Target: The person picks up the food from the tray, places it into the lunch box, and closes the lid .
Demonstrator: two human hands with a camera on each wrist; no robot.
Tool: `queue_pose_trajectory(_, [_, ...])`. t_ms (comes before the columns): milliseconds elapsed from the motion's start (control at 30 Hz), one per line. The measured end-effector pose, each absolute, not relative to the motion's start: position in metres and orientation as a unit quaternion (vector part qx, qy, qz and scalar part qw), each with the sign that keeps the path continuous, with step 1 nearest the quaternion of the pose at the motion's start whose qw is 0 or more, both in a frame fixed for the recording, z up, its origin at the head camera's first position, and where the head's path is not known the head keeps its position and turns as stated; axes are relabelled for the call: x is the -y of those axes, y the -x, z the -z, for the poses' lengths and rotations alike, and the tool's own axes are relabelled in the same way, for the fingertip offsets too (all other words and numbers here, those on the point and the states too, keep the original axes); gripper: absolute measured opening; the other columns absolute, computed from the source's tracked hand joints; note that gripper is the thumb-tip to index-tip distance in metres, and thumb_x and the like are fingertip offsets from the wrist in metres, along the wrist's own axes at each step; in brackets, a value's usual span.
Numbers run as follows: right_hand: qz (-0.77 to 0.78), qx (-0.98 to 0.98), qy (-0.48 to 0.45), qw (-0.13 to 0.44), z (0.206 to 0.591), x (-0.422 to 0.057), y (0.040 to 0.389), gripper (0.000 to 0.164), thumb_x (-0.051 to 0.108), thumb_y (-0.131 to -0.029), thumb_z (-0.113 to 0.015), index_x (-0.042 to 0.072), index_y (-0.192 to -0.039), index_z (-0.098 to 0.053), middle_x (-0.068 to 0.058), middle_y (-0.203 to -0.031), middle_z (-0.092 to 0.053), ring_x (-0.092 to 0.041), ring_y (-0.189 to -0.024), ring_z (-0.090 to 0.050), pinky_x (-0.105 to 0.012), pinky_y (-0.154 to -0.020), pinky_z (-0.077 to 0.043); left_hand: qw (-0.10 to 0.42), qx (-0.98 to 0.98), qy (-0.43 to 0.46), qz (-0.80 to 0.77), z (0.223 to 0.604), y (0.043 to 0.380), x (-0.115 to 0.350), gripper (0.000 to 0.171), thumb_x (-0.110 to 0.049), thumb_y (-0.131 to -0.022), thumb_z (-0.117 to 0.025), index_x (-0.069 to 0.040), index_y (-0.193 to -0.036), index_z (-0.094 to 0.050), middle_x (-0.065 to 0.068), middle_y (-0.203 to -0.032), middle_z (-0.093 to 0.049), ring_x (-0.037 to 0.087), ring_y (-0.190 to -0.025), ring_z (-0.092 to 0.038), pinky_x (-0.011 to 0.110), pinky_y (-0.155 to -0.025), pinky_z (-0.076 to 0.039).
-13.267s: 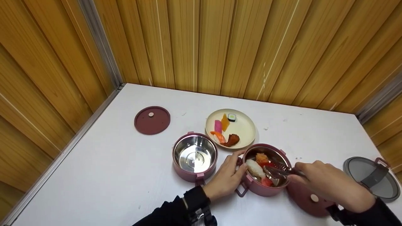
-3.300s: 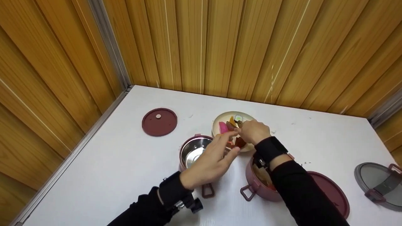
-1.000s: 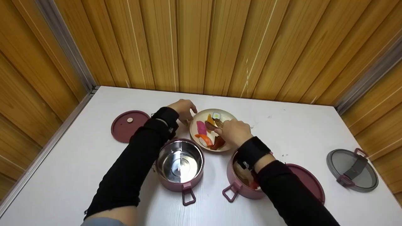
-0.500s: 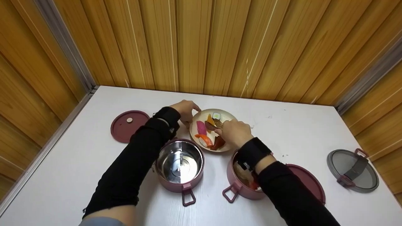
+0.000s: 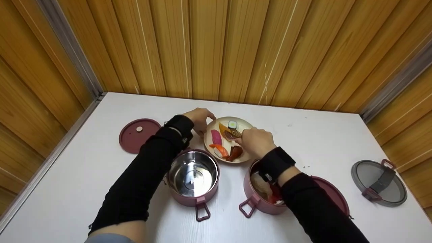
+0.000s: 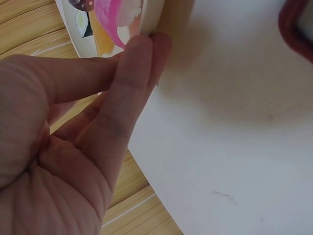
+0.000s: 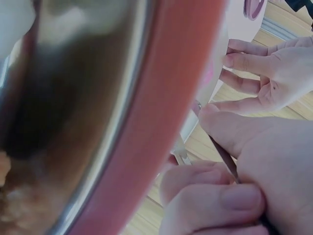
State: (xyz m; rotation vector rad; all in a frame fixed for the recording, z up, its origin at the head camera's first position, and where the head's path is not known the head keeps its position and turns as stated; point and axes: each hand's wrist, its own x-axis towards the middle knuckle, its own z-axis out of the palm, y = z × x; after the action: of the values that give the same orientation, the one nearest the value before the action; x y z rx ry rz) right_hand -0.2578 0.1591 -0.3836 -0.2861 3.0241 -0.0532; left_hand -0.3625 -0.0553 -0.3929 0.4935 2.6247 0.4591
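Clamping our right fingers [image 7: 215, 203] on the tongs [image 5: 236, 133] (left fingers [image 6: 129, 73] pinch the plate [image 5: 245, 125]), we have the orange piece [image 5: 222, 128] to their left, slanting far-left to near-right.

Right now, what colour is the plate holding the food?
The plate is cream, seen best in the head view.

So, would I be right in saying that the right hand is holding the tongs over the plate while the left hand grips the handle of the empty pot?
Not quite: the left hand is not on the handle of the empty pot; its fingertips touch the rim of the plate, as the left wrist view shows. The right hand does hold the tongs over the plate.
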Motion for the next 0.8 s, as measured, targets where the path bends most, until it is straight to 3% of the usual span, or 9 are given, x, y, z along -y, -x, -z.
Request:
queue_pose_trajectory(200, [0.001, -0.993, 0.106, 0.051, 0.382, -0.164, 0.258, 0.047, 0.041, -0.110, -0.067, -0.004, -0.104, -0.080, -0.031, -0.108, -0.079, -0.053, -0.096, -0.077, -0.064, -0.080, -0.066, 0.213, -0.946, -0.186, -0.161, 0.393, 0.362, 0.057, 0.075, 0.007, -0.089, -0.077, -0.014, -0.159, -0.060, 0.026, -0.156, -0.061, 0.029, -0.114, -0.073, 0.018, -0.065, -0.060])
queue_pose_trajectory(633, [0.019, -0.994, 0.095, 0.044, 0.384, -0.168, 0.260, 0.054, 0.048, -0.108, -0.069, -0.005, -0.101, -0.075, -0.031, -0.108, -0.079, -0.053, -0.096, -0.078, -0.063, -0.081, -0.066, 0.210, -0.944, -0.199, -0.157, 0.391, 0.361, 0.059, 0.075, 0.003, -0.089, -0.080, -0.013, -0.159, -0.060, 0.022, -0.159, -0.061, 0.036, -0.142, -0.061, 0.027, -0.083, -0.065])
queue_pose_trajectory(800, [0.021, -0.994, 0.100, 0.031, 0.389, -0.163, 0.260, 0.056, 0.050, -0.108, -0.068, -0.005, -0.099, -0.073, -0.031, -0.105, -0.079, -0.053, -0.095, -0.078, -0.063, -0.079, -0.066, 0.211, -0.943, -0.201, -0.162, 0.393, 0.362, 0.059, 0.074, 0.004, -0.088, -0.081, -0.012, -0.158, -0.061, 0.022, -0.157, -0.063, 0.036, -0.138, -0.065, 0.023, -0.072, -0.064])
